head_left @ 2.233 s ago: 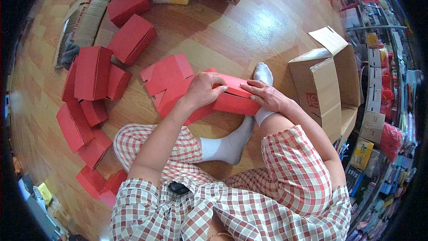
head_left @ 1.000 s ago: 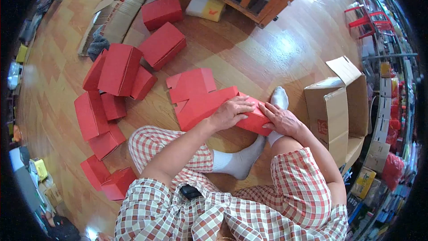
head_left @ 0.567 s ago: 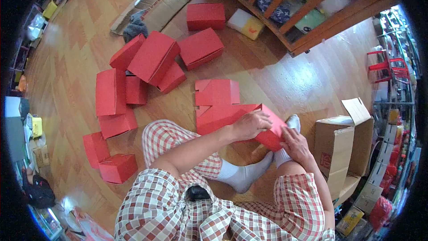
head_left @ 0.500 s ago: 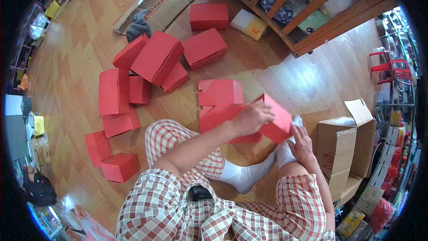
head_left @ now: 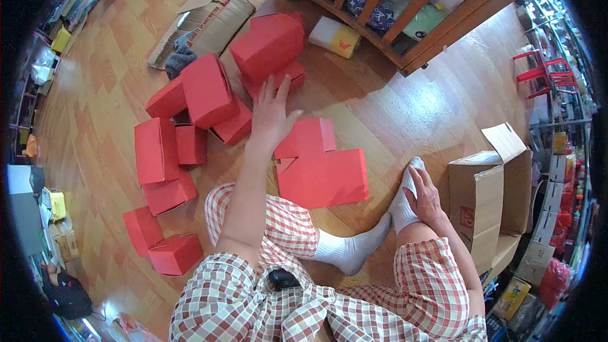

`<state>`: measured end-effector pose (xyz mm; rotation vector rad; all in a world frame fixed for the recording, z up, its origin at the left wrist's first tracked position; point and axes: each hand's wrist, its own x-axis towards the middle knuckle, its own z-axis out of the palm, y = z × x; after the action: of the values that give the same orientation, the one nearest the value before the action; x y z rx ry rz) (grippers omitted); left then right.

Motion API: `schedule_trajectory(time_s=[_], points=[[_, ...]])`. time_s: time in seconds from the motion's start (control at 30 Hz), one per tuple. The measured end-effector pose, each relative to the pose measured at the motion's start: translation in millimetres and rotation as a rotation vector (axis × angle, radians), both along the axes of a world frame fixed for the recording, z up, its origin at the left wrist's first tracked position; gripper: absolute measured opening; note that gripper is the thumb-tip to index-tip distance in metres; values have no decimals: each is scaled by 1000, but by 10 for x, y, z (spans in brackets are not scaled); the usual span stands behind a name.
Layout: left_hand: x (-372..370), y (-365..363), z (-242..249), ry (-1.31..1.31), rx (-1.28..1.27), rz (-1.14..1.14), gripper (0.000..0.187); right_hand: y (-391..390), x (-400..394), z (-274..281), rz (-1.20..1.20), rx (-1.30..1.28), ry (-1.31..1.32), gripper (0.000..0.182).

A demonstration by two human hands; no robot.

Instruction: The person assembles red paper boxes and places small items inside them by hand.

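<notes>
My left hand (head_left: 272,116) reaches forward with its fingers spread, holding nothing. Its fingertips overlap a red box (head_left: 294,79) in the pile. Just beyond them, another red box (head_left: 267,44) sits tilted on top of that one. To the hand's right, flat red box blanks (head_left: 323,180) with slotted flaps lie on the floor. My right hand (head_left: 427,196) rests with fingers stretched out on the white sock (head_left: 405,193) of my right foot and grips nothing.
More folded red boxes (head_left: 209,92) form a curved heap on the left, down to a pair (head_left: 176,253) near my knee. An opened cardboard carton (head_left: 484,202) stands at right. A wooden slatted crib (head_left: 380,12), a wrapped pack (head_left: 334,36) and flattened cardboard (head_left: 221,22) are farther off.
The red box between my hands has gone to the top of the pile, and my left hand has moved forward and left and let go. My right hand stays by the foot.
</notes>
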<state>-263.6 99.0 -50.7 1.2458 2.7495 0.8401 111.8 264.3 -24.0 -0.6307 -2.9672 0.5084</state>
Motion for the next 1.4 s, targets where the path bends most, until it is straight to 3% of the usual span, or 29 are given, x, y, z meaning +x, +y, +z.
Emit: schedule_trajectory(time_s=[0.03,0.17,0.27,0.33,0.37,0.43,0.57,0.6,0.67,0.73,0.87,0.97,1.07,1.1,1.17,1.2,1.27,1.33,1.4], points=[[19,-1,-64,-278,-7,-38,65,-1,2,-7,-1,12,-11,58],[9,-4,38,-134,-32,-64,68,14,20,-24,-11,-19,-47,53],[-19,23,-1,-364,44,-171,70,-9,-12,15,-59,-63,-151,48],[13,39,-71,-386,-189,-365,70,2,-28,25,-39,-85,-196,45],[20,14,-67,-388,-199,-330,70,9,-34,-5,-41,-102,-233,41],[74,-29,-57,-356,-206,-498,66,61,18,-101,-20,-174,-260,39],[92,-241,270,-311,-29,-538,63,63,27,-211,12,-299,-314,35],[67,-431,363,-327,-58,-496,63,47,-43,-142,45,-310,-331,36],[47,-782,520,-236,178,-435,63,65,-65,-176,126,-374,-319,39],[57,-1415,620,-69,172,-212,61,99,-31,-243,172,-435,-327,42],[167,-2893,567,129,-60,273,62,77,-39,-266,127,-599,-358,43],[478,-3851,387,110,-254,756,70,155,39,-369,133,-567,-424,40],[783,-4197,-29,-24,-395,1362,76,239,123,-523,182,-551,-380,41],[857,-4319,-269,-19,-391,1358,76,205,122,-498,150,-562,-362,42],[926,-4442,-671,-239,461,1124,79,224,194,-633,119,-607,-331,41],[910,-4312,-594,-252,473,1095,79,223,208,-602,85,-650,-310,41],[871,-4037,-491,-592,740,1264,78,214,228,-607,82,-633,-309,38],[763,-4222,-616,-703,694,1146,73,184,242,-602,73,-601,-318,38],[608,-4300,-795,-27,-36,1265,67,145,296,-704,47,-606,-261,38]])
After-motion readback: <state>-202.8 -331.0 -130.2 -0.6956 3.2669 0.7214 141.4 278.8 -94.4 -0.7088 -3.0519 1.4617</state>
